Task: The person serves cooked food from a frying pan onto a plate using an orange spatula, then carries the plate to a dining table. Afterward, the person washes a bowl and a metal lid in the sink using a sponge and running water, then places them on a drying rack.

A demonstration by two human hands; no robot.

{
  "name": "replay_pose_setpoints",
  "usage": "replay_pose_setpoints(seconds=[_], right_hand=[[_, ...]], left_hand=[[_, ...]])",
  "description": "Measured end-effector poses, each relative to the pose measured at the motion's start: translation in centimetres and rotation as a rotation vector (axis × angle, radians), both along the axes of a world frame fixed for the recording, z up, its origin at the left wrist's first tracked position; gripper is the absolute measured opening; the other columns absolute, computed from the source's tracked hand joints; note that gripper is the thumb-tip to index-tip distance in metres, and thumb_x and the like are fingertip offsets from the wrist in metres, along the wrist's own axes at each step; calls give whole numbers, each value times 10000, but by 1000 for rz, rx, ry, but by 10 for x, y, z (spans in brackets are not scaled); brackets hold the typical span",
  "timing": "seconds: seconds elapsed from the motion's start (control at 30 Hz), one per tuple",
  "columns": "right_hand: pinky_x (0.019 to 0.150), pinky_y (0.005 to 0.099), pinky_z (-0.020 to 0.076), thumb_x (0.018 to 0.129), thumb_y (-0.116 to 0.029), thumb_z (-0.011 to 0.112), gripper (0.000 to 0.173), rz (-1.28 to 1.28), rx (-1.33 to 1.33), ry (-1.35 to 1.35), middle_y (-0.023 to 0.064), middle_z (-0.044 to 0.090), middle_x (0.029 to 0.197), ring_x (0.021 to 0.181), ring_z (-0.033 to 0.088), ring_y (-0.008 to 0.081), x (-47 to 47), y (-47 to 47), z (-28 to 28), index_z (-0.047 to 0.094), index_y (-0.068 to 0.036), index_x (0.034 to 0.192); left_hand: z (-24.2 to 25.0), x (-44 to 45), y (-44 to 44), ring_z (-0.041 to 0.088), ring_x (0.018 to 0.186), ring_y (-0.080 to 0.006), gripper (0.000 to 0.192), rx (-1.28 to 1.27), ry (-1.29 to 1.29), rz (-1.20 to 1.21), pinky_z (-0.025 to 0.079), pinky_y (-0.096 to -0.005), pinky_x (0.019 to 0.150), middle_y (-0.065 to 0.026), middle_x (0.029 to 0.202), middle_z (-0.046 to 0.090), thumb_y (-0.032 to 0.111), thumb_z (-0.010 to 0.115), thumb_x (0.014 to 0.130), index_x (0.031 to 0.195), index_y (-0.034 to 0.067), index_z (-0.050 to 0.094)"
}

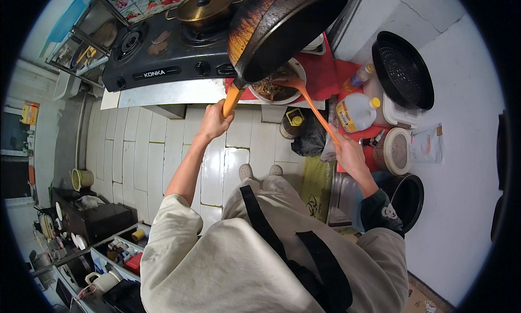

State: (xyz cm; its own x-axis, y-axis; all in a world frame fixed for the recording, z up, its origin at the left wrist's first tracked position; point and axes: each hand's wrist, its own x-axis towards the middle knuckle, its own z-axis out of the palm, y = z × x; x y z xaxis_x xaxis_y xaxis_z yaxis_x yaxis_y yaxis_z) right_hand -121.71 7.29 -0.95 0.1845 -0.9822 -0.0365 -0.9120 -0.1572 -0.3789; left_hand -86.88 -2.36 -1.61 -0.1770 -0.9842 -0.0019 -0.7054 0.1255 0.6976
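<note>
My left hand (215, 121) is closed around the orange handle of a black wok (285, 36), which is raised and tilted on its side over a white bowl (304, 70). Scorch marks run along the wok's outer wall. Dark, stringy cooked food (270, 89) with brown liquid lies in the bowl. In my right hand (351, 152) is the shaft of an orange spatula or spoon (315, 109); its head rests over the food at the bowl's right side. The wok hides part of the bowl's far side, and its inside is mostly in shadow.
A black two-burner gas stove (163, 56) carries a lidded brass-coloured pot (203, 7). On the right stand a clear plastic jug (356, 112) with a yellow cap, a black perforated pan (403, 70) and a lidded tub (397, 151). An oil bottle (292, 123) sits on the floor.
</note>
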Motion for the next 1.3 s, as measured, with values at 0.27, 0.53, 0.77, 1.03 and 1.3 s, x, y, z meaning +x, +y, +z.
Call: replay_pose_setpoints(seconds=[0.27,0.53,0.77,1.03,1.3], right_hand=[[553,444,446,787,-119,495,519,11,-22,75,205,558,731,596,550,360,14,-25,3,330,-187,1274],[623,419,430,804,-94,496,487,-39,11,-173,202,577,809,692,552,373,7,-49,-17,342,-124,1266],[298,170,261,890,-213,413,377,-350,518,-1138,-38,382,540,351,318,23,18,-35,-20,377,-136,1257],[266,186,288,899,-207,381,372,-414,463,-1442,1,391,515,314,337,54,40,-29,8,352,-129,1261],[303,168,300,881,-125,372,425,-42,194,-1251,11,419,511,350,352,44,125,-75,114,287,-13,1282]], left_hand=[[10,-9,4,486,505,-248,181,62,71,49,412,-336,541,-190,583,512,86,558,694,772,-62,492],[24,1,34,481,474,-194,170,116,169,104,405,-316,493,-135,558,514,87,586,705,756,-45,492],[70,-6,71,401,386,-87,132,440,786,162,346,-236,377,-15,514,435,51,578,723,725,27,448],[119,41,98,281,345,-16,130,598,1415,243,255,-172,300,44,502,313,81,549,763,801,54,427],[134,163,83,283,327,9,102,539,1582,208,244,-152,278,51,516,331,53,482,794,856,27,406]])
